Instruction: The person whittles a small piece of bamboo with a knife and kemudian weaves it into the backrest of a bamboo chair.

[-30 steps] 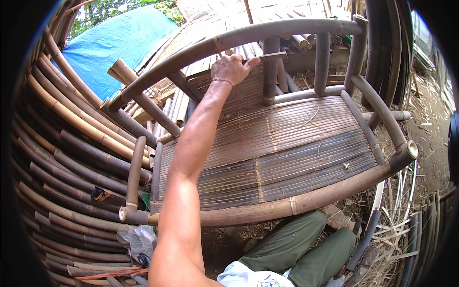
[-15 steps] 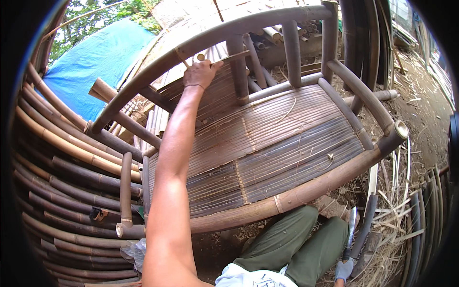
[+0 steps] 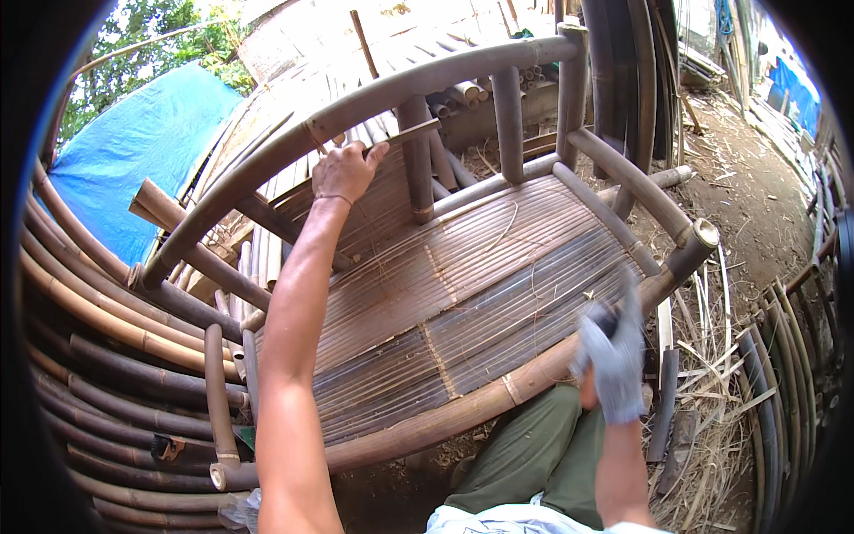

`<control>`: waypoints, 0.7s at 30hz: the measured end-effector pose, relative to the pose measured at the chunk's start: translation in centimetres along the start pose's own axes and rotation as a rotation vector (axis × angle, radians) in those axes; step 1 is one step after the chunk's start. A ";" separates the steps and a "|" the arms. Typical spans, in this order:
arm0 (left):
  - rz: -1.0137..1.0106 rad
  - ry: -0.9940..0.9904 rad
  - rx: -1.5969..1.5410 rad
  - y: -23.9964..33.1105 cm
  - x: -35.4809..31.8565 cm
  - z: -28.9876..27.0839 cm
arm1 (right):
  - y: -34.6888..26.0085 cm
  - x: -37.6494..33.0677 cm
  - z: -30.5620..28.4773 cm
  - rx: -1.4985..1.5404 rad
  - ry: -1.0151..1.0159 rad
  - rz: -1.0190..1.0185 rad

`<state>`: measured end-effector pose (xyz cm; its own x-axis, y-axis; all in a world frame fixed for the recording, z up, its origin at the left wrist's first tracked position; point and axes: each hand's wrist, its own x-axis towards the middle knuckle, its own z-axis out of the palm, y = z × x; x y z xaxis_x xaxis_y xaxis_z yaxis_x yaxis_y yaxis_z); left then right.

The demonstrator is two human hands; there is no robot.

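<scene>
A brown bamboo bench (image 3: 445,431) stretches across the view, with a slatted seat (image 3: 418,311) and a curved top rail (image 3: 427,78). Reaching over the seat, my left hand (image 3: 345,173) is closed at the backrest below the rail, gripping a flat bamboo strip (image 3: 414,133) that sticks out past the thumb. Behind my forearm, a slatted back panel (image 3: 378,214) is partly hidden. My right hand (image 3: 614,360), in a grey glove, is raised over the seat's front right edge, closed on a knife (image 3: 630,298) whose blade is smeared by motion.
Dark bamboo poles (image 3: 124,405) are stacked at the left, near a blue tarp (image 3: 151,147). Pale shavings (image 3: 712,383) litter the ground at the right, beside several upright poles (image 3: 778,383). More cut poles (image 3: 467,92) lie behind the bench.
My right hand has risen with the knife from beside my leg to above the seat's front right edge. The left hand keeps its grip at the backrest. The whole view has shifted slightly.
</scene>
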<state>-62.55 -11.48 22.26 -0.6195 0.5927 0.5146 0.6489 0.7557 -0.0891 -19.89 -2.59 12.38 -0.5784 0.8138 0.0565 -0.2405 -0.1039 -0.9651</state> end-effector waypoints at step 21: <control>0.113 0.289 0.247 0.7 2.0 3.3 | 2.9 9.6 15.4 0.302 -0.208 0.076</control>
<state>-64.80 -8.87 20.40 -0.3778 0.6000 0.7052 0.5581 0.7553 -0.3436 -38.17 -3.93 14.08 -0.7423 0.6666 0.0682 -0.3918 -0.3492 -0.8512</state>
